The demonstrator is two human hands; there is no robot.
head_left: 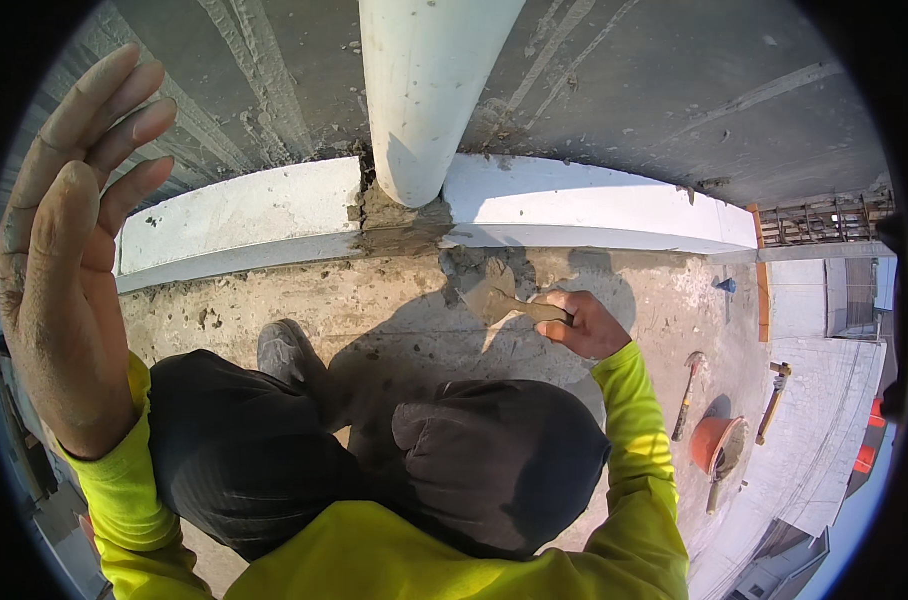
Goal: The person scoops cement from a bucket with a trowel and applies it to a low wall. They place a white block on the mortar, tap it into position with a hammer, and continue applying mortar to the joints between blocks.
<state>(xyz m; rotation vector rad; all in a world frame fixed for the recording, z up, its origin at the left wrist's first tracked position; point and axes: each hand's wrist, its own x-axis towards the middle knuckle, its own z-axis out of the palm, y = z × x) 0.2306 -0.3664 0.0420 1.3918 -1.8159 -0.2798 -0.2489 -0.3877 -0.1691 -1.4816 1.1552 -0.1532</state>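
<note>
My left hand is raised at the far left, its fingers stretched out and nothing in them. Closed around a trowel's handle, my right hand is low over the concrete floor. The mortar-smeared trowel points left and away, its blade beside a dark patch of wet mortar. Beyond it a white pipe stands upright against the grey wall. Rough mortar fills the gap at the pipe's foot, between a left white block and a right white block.
On the right are a hammer, an orange bucket with grey material inside, and a yellow-handled tool near the floor's edge. Rooftops lie below that edge. My shoe and bent knees take up the near side.
</note>
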